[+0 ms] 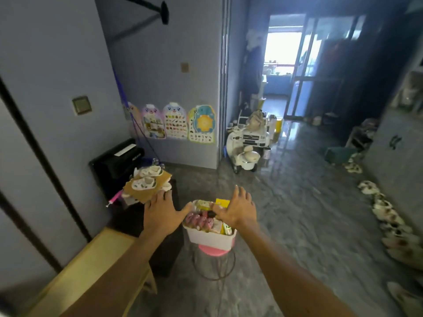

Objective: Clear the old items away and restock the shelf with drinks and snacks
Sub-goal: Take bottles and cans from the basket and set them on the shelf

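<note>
Hallway, grey marbled floor [297,213]. Item: white plastic bin of packaged snacks and drinks [210,239], on pink-topped round stool [211,250]. Left hand [162,211], right hand [238,209]: fingers spread, flanking the bin's rim (contact unclear). Restocking judged barely begun; no shelf identifiable.

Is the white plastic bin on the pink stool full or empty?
Full: the white plastic bin holds pink, yellow and green packets piled up to its rim.

Snack bin [209,239] on stool [211,251], bench [91,266] left of it, toy cars [249,143] behind, shoes [389,216] along right
</note>
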Demonstrator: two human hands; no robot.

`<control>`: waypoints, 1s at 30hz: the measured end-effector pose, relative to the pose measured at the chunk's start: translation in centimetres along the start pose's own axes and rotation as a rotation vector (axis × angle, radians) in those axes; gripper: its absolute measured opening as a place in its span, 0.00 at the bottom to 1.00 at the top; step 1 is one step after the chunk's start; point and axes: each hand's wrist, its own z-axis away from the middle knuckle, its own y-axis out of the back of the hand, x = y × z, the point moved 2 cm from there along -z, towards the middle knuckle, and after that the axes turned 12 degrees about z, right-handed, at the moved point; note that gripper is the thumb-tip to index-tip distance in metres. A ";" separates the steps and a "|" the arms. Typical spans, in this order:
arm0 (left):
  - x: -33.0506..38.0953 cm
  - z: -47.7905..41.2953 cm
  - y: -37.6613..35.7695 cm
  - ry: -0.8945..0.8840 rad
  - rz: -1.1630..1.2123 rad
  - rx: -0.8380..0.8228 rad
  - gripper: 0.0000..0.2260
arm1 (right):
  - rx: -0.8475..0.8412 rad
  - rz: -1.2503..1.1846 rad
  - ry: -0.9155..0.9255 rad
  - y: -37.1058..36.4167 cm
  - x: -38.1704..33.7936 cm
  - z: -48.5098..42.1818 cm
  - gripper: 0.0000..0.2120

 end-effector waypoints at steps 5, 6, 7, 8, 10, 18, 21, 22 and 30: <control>2.0 -6.4 -5.3 -0.028 -0.020 -0.096 0.46 | -0.027 0.007 -0.071 -1.8 3.5 -6.2 0.60; 2.0 -7.8 -6.4 -0.034 -0.018 -0.113 0.46 | -0.035 0.009 -0.080 -2.3 3.8 -7.6 0.60; 2.0 -9.2 -7.5 -0.035 -0.013 -0.129 0.46 | -0.042 0.010 -0.085 -2.8 4.1 -9.0 0.60; 1.9 -10.7 -8.6 -0.034 -0.007 -0.144 0.46 | -0.049 0.012 -0.088 -3.4 4.2 -10.6 0.59; 1.4 -13.9 -10.6 -0.025 0.002 -0.162 0.46 | -0.058 0.017 -0.089 -5.0 4.1 -13.9 0.59; -3.7 -27.5 -20.5 0.012 -0.050 -0.264 0.45 | -0.155 0.091 -0.073 -14.4 1.3 -28.0 0.57; -5.8 -31.4 -24.1 0.037 -0.076 -0.327 0.47 | -0.231 0.127 -0.068 -18.8 0.4 -32.0 0.58; -6.5 -32.7 -25.5 0.053 -0.078 -0.347 0.48 | -0.256 0.141 -0.065 -20.5 0.3 -33.4 0.59; -10.0 -38.0 -36.1 0.122 -0.100 -0.491 0.46 | -0.453 0.162 -0.046 -29.6 1.6 -40.4 0.58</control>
